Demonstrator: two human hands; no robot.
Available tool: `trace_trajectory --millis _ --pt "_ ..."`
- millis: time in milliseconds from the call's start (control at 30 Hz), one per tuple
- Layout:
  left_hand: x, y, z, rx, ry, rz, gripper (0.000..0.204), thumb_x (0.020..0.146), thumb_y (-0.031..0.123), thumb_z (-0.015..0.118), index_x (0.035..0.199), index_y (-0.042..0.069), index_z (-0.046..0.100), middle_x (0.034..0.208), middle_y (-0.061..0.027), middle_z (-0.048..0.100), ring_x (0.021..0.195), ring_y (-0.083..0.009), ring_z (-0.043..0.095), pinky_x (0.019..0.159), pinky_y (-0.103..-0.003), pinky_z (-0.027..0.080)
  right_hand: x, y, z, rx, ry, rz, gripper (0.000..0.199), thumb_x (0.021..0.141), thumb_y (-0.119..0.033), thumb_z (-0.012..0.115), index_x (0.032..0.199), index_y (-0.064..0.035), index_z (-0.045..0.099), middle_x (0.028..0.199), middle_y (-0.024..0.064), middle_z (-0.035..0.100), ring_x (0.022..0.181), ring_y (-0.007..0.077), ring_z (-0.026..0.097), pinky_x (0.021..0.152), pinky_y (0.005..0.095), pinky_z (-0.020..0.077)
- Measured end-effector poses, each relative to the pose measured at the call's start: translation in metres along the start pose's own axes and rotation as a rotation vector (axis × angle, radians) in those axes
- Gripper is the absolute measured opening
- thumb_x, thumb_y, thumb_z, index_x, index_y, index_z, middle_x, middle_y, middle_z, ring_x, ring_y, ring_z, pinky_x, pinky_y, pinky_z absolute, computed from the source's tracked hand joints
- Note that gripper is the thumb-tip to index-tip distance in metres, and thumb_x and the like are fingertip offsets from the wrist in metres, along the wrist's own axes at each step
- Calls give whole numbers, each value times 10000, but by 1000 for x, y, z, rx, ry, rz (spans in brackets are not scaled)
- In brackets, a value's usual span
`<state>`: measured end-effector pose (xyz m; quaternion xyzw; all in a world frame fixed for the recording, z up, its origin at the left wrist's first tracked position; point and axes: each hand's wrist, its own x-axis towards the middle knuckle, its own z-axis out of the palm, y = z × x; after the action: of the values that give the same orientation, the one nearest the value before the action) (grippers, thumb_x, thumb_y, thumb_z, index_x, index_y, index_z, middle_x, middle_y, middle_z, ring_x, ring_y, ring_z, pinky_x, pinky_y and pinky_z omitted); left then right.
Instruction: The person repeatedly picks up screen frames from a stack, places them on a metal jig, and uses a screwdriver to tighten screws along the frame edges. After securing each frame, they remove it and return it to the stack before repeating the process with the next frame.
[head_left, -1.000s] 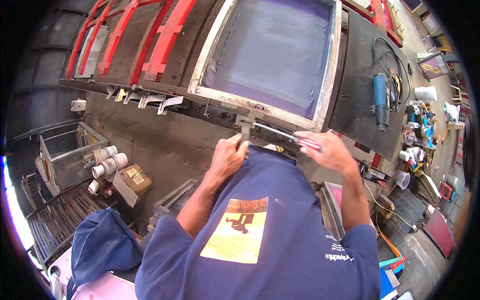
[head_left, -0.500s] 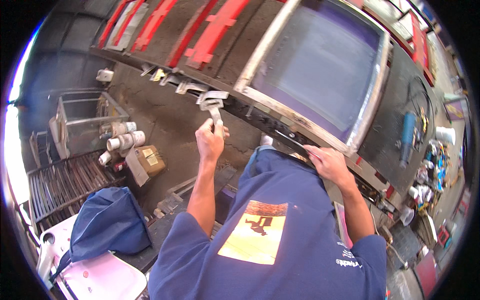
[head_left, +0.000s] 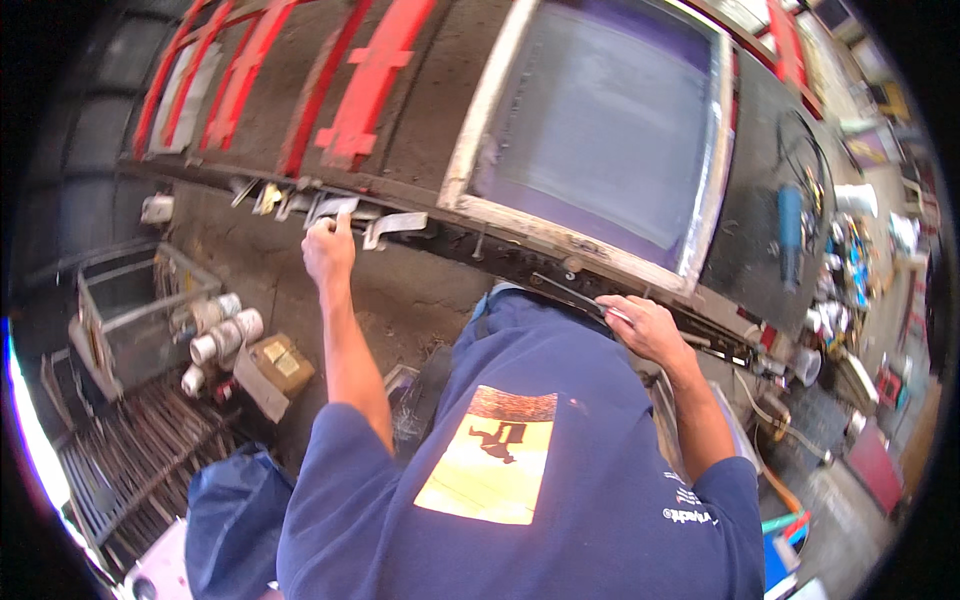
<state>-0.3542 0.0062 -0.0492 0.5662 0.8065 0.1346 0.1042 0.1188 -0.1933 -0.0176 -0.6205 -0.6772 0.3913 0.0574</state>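
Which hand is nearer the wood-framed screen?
Right. The right hand is just below the wood-framed screen, near its lower right corner; the left hand is off to its left, at the metal brackets.

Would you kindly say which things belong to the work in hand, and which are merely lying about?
Work: right hand, holding long-shafted tool; left hand, at metal bracket; probably framed screen.
Lying about: blue power tool; cardboard box; white bucket.

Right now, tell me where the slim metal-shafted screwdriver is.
In the head view, the slim metal-shafted screwdriver is right of centre, in the person's right hand, just below the lower edge of the whitish wooden frame.
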Motion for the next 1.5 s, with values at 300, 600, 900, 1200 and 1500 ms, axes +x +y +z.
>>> trace_trajectory --millis 300,600,900,1200,1500 --pt "-140 141 67 -126 -849 1036 223 939 225 579 1028 78 721 837 -199 712 790 -392 704 668 -510 561 -24 -12 2 8 138 49 256 955 -278 639 1201 -260 709 804 73 622 805 285 674 669 425 531" --pt "-119 146 53 69 -800 952 257 907 285 644 1017 58 692 801 -216 696 767 -433 691 675 -536 549 -27 -10 9 -35 203 33 279 957 -262 620 1225 -251 697 859 55 628 808 276 659 687 418 517" --pt "-29 146 34 -456 -353 580 393 868 173 743 1206 -11 665 1043 -185 654 989 -348 647 907 -435 505 26 -17 54 -230 445 -78 247 882 -165 593 1083 -183 736 904 45 613 886 235 634 807 389 469" --pt "42 139 110 -593 -607 246 656 941 435 685 1321 -89 579 1116 -186 695 1054 -267 646 943 -367 486 20 16 8 -4 1153 216 312 841 -138 690 1116 1 643 1117 210 661 1066 404 621 981 464 471" --pt "20 181 105 -742 -601 80 511 925 474 726 841 -24 645 699 9 523 638 -101 456 547 -329 389 49 158 5 414 917 924 862 847 -727 595 1116 88 673 1088 345 675 1122 441 650 928 476 508"
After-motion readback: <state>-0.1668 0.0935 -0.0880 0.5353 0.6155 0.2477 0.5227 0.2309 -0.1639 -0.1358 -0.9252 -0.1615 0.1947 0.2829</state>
